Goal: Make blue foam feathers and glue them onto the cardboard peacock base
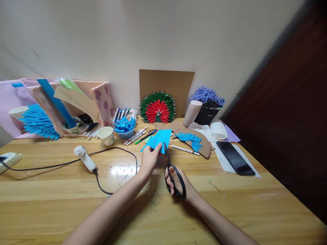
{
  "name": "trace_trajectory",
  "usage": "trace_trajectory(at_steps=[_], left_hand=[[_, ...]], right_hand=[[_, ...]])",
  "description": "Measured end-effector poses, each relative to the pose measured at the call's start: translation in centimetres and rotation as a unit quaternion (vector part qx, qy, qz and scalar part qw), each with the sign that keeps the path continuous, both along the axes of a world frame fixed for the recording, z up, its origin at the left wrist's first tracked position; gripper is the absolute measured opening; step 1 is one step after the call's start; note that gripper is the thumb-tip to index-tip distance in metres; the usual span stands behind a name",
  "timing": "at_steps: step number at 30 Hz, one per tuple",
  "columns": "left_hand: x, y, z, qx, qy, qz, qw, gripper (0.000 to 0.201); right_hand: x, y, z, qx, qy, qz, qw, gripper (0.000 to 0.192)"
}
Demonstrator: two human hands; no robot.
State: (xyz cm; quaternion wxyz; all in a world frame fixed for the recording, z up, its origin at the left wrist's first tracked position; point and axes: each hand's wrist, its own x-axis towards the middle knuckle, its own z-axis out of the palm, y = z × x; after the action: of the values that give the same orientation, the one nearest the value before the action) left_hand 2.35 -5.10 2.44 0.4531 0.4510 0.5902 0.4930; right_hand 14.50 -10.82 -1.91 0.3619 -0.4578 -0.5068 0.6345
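Note:
A sheet of bright blue paper (163, 136) is pinched in my left hand (149, 160), held up above the table. My right hand (178, 183) grips black-handled scissors (182, 180), fingers through the loops. Their blades point up and away and meet the paper's lower right edge; whether they are cutting into it is too small to tell. Just beyond, to the right, lies a brown cardboard fan shape (204, 137) with blue paper petals (190, 140) on it. A white pen (185, 150) lies in front of that cardboard.
A white glue gun (85, 159) with a black cord lies left. Behind it stand a paper cup (106, 136) and a bowl of blue scraps (124, 127). A red and green peacock craft (157, 108) leans on cardboard at the back. A phone (235, 158) lies right.

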Motion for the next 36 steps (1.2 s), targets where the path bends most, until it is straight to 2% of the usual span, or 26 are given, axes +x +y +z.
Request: trace_trajectory(at_steps=[2,7,15,20,25,27,32,36], left_hand=[[0.0,0.1,-0.2,0.002,-0.003,-0.012,1.000,0.040],[0.3,-0.1,-0.3,-0.027,0.052,0.035,0.998,0.041],[0.3,-0.3,0.0,-0.033,0.038,-0.009,0.999,0.041],[0.1,-0.2,0.1,-0.015,0.004,-0.005,1.000,0.037],[-0.1,0.0,0.5,0.012,-0.083,-0.053,0.995,0.031],[-0.2,0.1,0.6,0.026,-0.097,-0.054,0.994,0.030],[-0.9,0.3,0.4,0.106,0.007,-0.031,0.994,0.032],[-1.6,0.4,0.7,0.165,0.102,-0.026,0.981,0.035]], right_hand=[[-0.1,0.0,0.2,-0.013,0.017,0.011,1.000,0.065],[-0.2,0.1,0.4,-0.036,0.050,0.005,0.998,0.069],[-0.1,0.2,-0.2,-0.021,0.029,-0.015,0.999,0.066],[0.0,0.2,0.2,-0.012,0.003,-0.015,1.000,0.067],[0.2,0.3,0.6,-0.004,-0.008,-0.003,1.000,0.068],[0.2,0.2,0.8,0.000,-0.009,0.008,1.000,0.068],[0.5,0.0,1.3,0.001,0.000,0.067,0.998,0.068],[0.8,-0.2,1.2,-0.005,0.026,0.107,0.994,0.070]])
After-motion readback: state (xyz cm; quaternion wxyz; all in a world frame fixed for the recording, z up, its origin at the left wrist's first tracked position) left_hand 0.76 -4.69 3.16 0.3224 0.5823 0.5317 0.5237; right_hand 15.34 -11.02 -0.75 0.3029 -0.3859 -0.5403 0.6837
